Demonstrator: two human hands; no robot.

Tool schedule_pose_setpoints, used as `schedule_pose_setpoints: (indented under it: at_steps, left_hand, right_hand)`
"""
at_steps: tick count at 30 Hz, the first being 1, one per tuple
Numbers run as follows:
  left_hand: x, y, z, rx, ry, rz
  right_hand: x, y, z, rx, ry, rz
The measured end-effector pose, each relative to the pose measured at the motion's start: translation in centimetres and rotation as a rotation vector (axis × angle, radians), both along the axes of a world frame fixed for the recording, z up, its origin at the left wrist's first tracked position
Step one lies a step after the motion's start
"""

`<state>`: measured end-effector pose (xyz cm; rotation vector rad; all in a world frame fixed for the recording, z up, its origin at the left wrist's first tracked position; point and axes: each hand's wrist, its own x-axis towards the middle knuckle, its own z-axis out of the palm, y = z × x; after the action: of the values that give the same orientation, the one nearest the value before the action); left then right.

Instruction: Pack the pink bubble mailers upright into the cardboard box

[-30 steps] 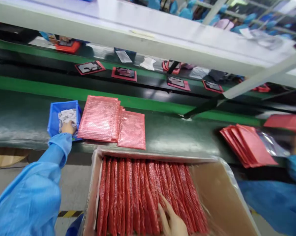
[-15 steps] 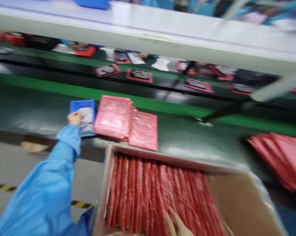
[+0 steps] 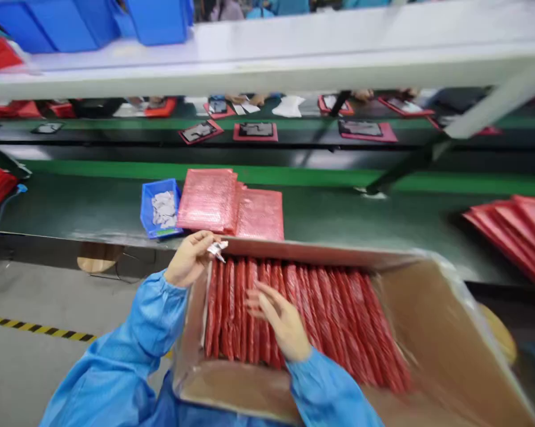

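Observation:
My left hand point(image 3: 193, 256) pinches a few small white packets point(image 3: 217, 249) over the far left corner of a cardboard box point(image 3: 238, 385). Red bubble-wrap pouches point(image 3: 338, 320) stand on edge in a tight row inside that box. Above the row is my right hand point(image 3: 283, 317), blurred at the fingertips, its fingers apart and nothing in them. Beyond the box, a blue bin point(image 3: 147, 207) holds a heap of similar white packets point(image 3: 164, 209). Beside the bin lie two stacks of flat pink bubble-wrap pouches point(image 3: 209, 198).
A fanned stack of red pouches point(image 3: 516, 237) lies at the right on the green bench point(image 3: 330, 216). A white shelf point(image 3: 294, 62) with blue bins point(image 3: 156, 21) spans above, held by a slanted post point(image 3: 410, 163). Behind are flat devices on red pouches point(image 3: 256, 130) and co-workers' hands.
My left hand has come from the blue bin to the box, bringing white packets. My right hand has risen from among the red pouches, moving away from me and left.

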<state>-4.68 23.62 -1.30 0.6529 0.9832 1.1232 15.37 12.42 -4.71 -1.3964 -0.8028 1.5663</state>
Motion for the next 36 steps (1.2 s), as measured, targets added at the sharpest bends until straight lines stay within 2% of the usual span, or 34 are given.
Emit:
schedule_pose_setpoints:
  at_steps: [3,6,10,15,17,20,22,24,26,28,29,32,36]
  left_hand:
    - [5.3,-4.8,-0.7,-0.095,0.014,-0.198]
    - [8.6,-8.0,-2.0,-0.129,0.089,-0.203]
    - [10.2,-10.8,-3.1,0.029,0.406,-0.141]
    - [11.6,-13.3,-3.3,0.310,0.826,-0.118]
    - [12.3,-13.7,-3.3,0.386,0.909,-0.157]
    - [12.6,-13.6,-2.8,0.415,0.916,-0.238]
    - [11.4,-12.8,-1.9,0.401,0.937,-0.248]
    - [8.7,-11.1,-0.8,0.386,0.999,-0.196]
    - [4.5,-8.4,0.0,0.360,1.080,-0.095]
    - [-0.4,-4.8,0.0,0.291,1.216,0.056]
    - [-2.8,-2.8,-0.3,0.166,1.408,0.117]
    - [-9.0,3.3,-2.4,0.013,1.581,0.176]
    - [-14.3,10.3,-6.4,-0.206,1.802,-0.011]
  right_hand:
    - [-0.5,1.7,1.1,0.010,0.351,0.017]
    - [0.1,1.1,0.2,-0.132,0.459,-0.038]
    - [1.1,-0.5,-1.6,-0.256,0.539,-0.163]
    - [2.3,-1.1,-2.4,-0.268,0.526,-0.193]
    - [2.9,-1.3,-2.6,-0.288,0.491,-0.226]
    - [4.3,-1.8,-2.9,-0.373,0.405,-0.252]
    - [6.1,-1.9,-3.3,-0.397,0.339,-0.268]
    - [8.9,-1.5,-3.7,-0.354,0.211,-0.302]
    - [12.5,-0.5,-4.2,-0.301,0.034,-0.362]
    - [16.6,1.0,-4.7,-0.285,-0.141,-0.436]
    - [18.6,1.9,-5.0,-0.293,-0.212,-0.471]
    - [23.2,4.1,-6.2,-0.335,-0.416,-0.519]
    - [26.2,5.3,-8.5,-0.414,-0.682,-0.484]
